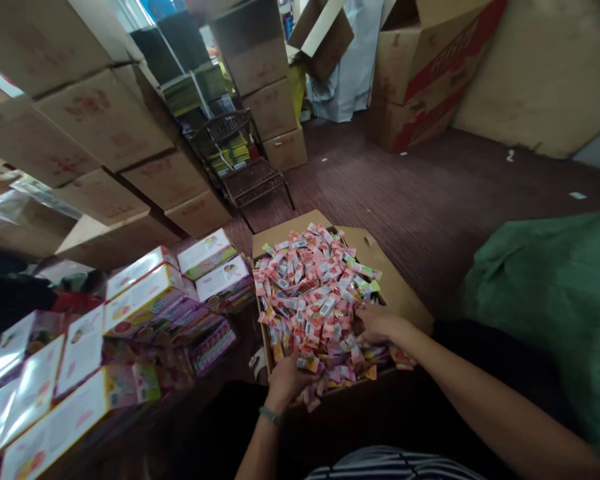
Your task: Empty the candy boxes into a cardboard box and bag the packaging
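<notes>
A cardboard box [387, 280] with its flaps folded out stands before me, heaped with small stick-shaped sachets [313, 300], mostly pink and white with some green, yellow and purple ones. At the box's near left corner, my left hand [286, 381] reaches into the sachets. A bracelet [271, 416] circles its wrist. My right hand [379, 323] digs into the right side of the heap. The sachets cover most of the fingers of both hands, so whether either one grips any is hidden.
Printed retail cartons [145, 300] are stacked to the left. Behind them rise large brown boxes [105, 120]. A brown metal chair [253, 180] stands beyond the open box, and a green sack [545, 293] bulges at the right. Large cartons [405, 67] stand at the back.
</notes>
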The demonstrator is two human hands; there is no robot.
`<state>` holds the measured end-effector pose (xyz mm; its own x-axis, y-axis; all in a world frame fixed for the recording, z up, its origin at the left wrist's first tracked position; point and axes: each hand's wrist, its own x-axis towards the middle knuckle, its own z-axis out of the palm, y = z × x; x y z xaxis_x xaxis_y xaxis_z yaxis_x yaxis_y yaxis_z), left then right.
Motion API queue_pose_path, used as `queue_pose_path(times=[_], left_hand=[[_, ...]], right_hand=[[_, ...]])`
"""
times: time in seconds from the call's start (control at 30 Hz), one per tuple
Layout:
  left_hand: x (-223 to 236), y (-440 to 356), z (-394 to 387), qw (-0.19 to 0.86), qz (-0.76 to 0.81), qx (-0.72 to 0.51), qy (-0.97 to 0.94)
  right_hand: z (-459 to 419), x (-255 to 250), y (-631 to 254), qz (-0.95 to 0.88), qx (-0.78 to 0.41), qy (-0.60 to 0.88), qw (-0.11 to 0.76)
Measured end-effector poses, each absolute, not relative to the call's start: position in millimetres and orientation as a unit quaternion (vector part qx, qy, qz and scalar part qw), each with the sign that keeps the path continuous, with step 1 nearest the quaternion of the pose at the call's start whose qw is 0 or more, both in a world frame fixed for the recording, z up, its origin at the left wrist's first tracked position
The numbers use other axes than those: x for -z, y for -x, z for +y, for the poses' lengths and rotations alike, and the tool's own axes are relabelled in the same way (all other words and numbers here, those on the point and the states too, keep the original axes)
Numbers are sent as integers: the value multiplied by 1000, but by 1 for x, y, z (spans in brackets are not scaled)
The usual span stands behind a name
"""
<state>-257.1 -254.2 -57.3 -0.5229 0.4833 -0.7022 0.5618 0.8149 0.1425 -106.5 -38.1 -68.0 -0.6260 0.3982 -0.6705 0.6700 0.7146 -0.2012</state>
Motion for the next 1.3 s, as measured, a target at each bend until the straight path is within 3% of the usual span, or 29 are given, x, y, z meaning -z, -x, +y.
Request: queue_pose_path(times=[0.1,0.23,0.3,0.5,0.67,0.97,1.17,1.23,1.3], left_hand=[[29,299,-244,346,875,-33,-336],[31,381,-175,50,936,-100,-333],[46,423,-127,-10,936,-92,-340],[118,462,-43,148,891,-24,-429],[165,420,-68,95,877,-13,-471],[187,426,-47,59,899,-12,-433],[153,435,-43,187,889,-19,-417],[126,428,-52,195,891,-44,-407],[101,410,-70,139,904,-69,-398]], right_hand=[[-6,37,131,908,233,-267,227],[66,39,208,921,215,-322,-47],[103,56,255,900,214,-368,-96],[106,135,323,914,255,-310,54],[61,173,293,959,173,-226,17],[84,188,304,952,160,-259,-9],[100,141,304,916,264,-275,126],[95,116,290,912,273,-286,109],[75,101,266,920,250,-295,66]])
